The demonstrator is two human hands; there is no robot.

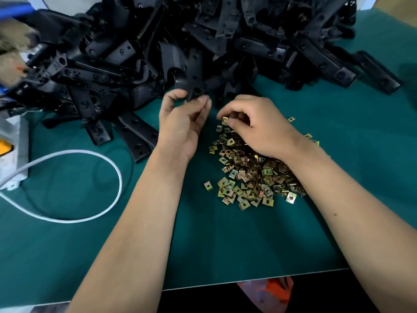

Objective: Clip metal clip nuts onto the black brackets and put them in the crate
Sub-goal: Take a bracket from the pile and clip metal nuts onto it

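Note:
A large heap of black brackets [203,35] covers the far half of the green table. My left hand [180,123] pinches the lower end of one black bracket [194,75] between thumb and fingertips, at the front edge of the heap. A pile of yellowish metal clip nuts [250,175] lies on the table at centre right. My right hand [259,127] rests over the far end of that pile, its fingertips pinching one clip nut [225,120]. No crate is in view.
A white cable [90,154] loops across the left of the green table [112,245] from a grey box [15,154] with a yellow part at the left edge. The table's front edge [248,280] runs near the bottom.

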